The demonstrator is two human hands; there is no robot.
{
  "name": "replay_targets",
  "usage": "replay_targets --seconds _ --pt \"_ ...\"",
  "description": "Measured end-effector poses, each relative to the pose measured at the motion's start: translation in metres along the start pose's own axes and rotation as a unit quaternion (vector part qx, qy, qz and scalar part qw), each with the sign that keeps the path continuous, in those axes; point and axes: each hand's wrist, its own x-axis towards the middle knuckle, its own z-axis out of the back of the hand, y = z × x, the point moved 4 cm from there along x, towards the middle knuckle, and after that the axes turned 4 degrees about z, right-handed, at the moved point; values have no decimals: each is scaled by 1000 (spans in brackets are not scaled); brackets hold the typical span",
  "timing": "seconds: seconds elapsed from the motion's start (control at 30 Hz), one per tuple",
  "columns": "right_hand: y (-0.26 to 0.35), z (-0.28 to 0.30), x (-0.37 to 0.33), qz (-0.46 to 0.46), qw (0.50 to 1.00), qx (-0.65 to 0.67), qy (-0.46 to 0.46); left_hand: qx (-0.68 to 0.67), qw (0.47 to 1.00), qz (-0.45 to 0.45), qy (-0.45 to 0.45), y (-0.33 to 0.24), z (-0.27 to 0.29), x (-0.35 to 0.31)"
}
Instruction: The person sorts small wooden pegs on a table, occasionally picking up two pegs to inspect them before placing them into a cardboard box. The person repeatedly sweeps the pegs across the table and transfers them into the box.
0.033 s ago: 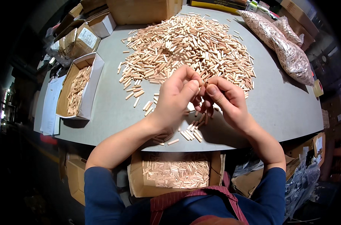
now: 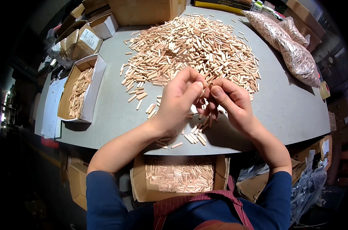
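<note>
- Dowels (image 2: 193,42), pale wood with rounded ends, lie in a broad heap on the grey table (image 2: 289,115), beyond and around the hands.
- Left hand (image 2: 181,92): raised at the heap's near side, thumb and forefinger brought together; whether a dowel is pinched between them is hidden.
- Right hand (image 2: 235,101): just beside the left, fingers curled, thumb against the forefinger; a small brownish bit shows between the two hands, too small to name, and I cannot tell which hand grips it.
- Loose dowels also lie below the hands, some near the table's front edge and partly in shadow.
- White box (image 2: 95,90): at the left on the table, open, with dowels inside; paper (image 2: 52,109) lies just left of it.
- Carton (image 2: 140,189): below the table's front edge, open, its bottom largely covered with dowels.
- Clear bag (image 2: 296,57): at the far right, plump with dowels; a tape roll (image 2: 324,90) is near its lower end.
- Large carton (image 2: 143,13): at the back, behind the heap.
</note>
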Motion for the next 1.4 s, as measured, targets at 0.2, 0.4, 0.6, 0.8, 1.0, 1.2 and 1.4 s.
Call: replay_targets --seconds 0.2,0.4,0.6,0.8,1.0,1.2,1.4 --pt "-8 0 2 -16 999 -23 14 96 995 -13 -21 -5 7 4" --pt "-8 -1 1 -24 1000 -17 9 129 992 -8 -9 -8 11 2" --pt "-9 3 2 -38 999 -23 8 189 981 -19 -25 -17 9 0" --pt "-15 2 3 -15 998 -66 12 276 960 -38 -16 -15 10 -1" --pt "-5 21 11 10 995 -66 -72 280 948 -116 -100 -49 30 6" --pt "-26 98 39 143 950 -223 -166 171 877 -317 -319 -134 131 -31" --pt "-28 98 43 189 898 -372 -139 373 757 -222 -488 -174 241 -133"
